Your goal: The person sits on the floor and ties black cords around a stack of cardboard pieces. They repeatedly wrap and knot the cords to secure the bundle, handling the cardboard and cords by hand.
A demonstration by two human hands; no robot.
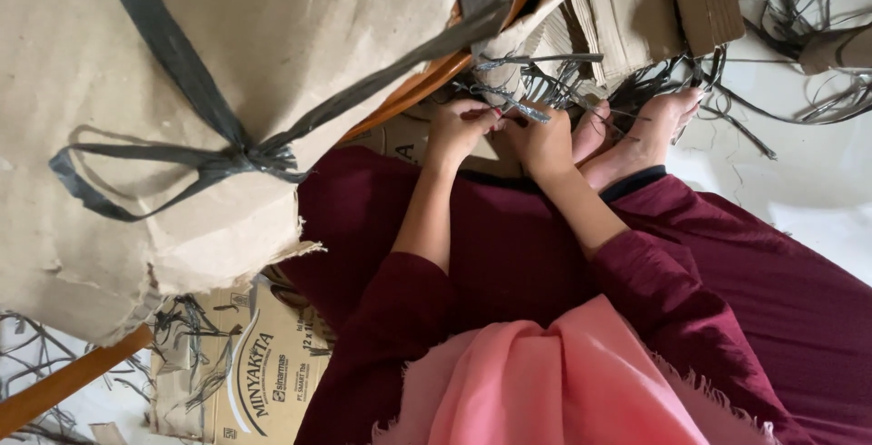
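Item: grey plastic strap (531, 111), at the floor by your feet (636, 136), below the strap-bound cardboard bundle (182, 91). Your left hand (457, 127) and right hand (543, 141) pinched it closed between fingertips. Step judged: knotting or separating strands; next calls for steady, even tension.

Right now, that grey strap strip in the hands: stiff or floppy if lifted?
Likely floppy: the grey strap strip bends between the left hand and right hand. Probably light; it looks thin and flat. Loose strips curl on the floor, so tangling seems likely.
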